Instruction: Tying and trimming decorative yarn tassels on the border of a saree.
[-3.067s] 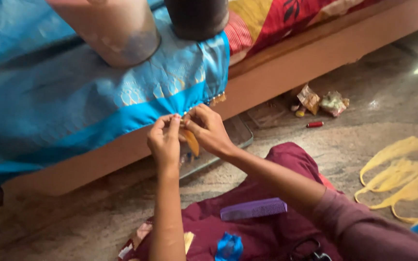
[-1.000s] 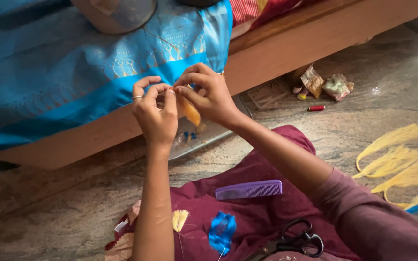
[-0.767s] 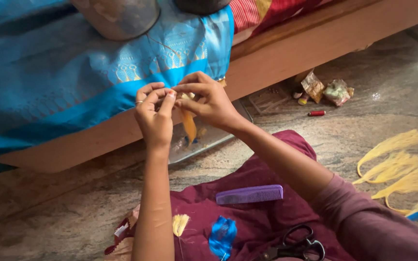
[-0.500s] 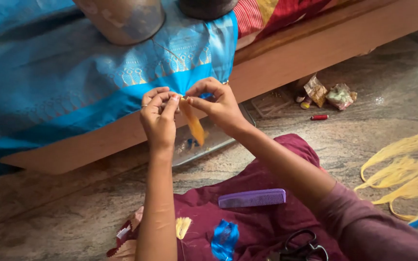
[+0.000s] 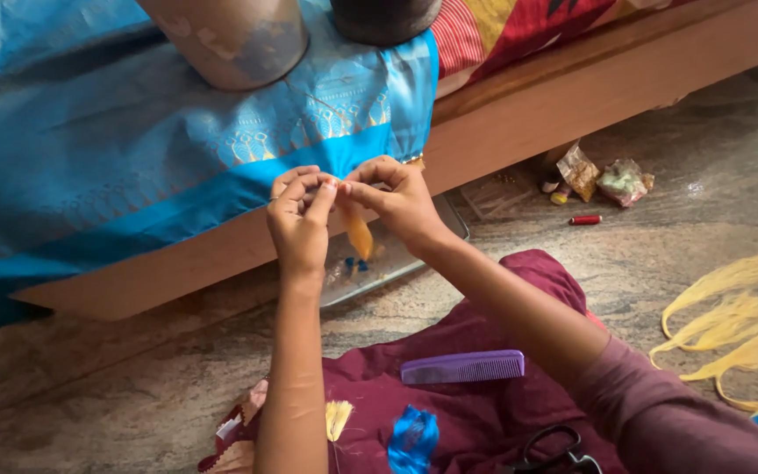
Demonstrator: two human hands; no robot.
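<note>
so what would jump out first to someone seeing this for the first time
Both hands meet at the centre: the left hand and right hand pinch a small yellow tassel at the edge of a bright blue cloth draped over a wooden ledge. Below, a purple comb lies on the maroon fabric across the lap, and loose yellow thread bundles lie on the stone floor at right.
</note>
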